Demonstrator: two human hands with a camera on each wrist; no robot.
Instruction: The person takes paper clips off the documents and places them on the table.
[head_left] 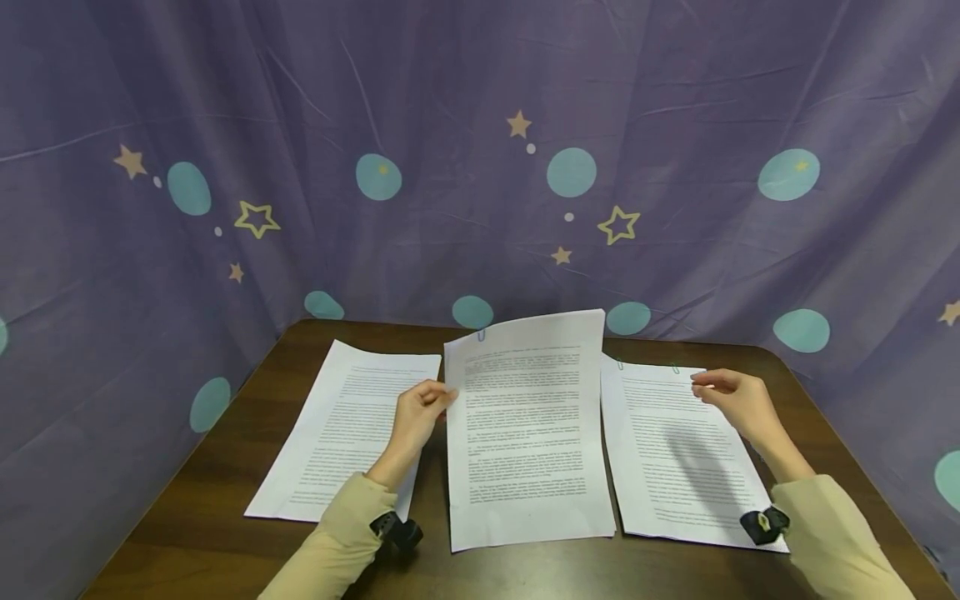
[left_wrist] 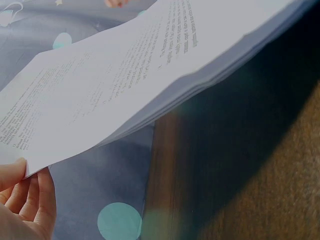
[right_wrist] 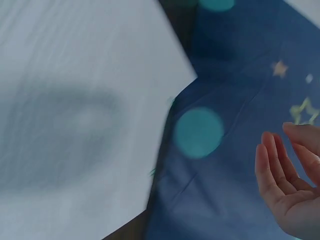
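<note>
My left hand (head_left: 417, 417) pinches the left edge of a sheaf of printed paper (head_left: 525, 433) in the middle. The sheaf is lifted off the table and bows a little, its several layered sheets showing in the left wrist view. A blue paper clip (head_left: 482, 335) sits on its top edge, near the left corner. My right hand (head_left: 738, 404) hovers over the upper right of another printed stack (head_left: 660, 450), holding nothing. In the right wrist view the fingers (right_wrist: 272, 175) are extended and gently bent. Two green paper clips, one at left (head_left: 620, 364) and one at right (head_left: 676, 367), grip that stack's top edge.
A third printed stack (head_left: 345, 433) lies on the left of the brown wooden table (head_left: 202, 517). Behind and beside the table hangs a purple curtain (head_left: 450, 83) with stars and teal dots. A black wrist camera (head_left: 397, 531) is worn on the left wrist, another (head_left: 765, 526) on the right.
</note>
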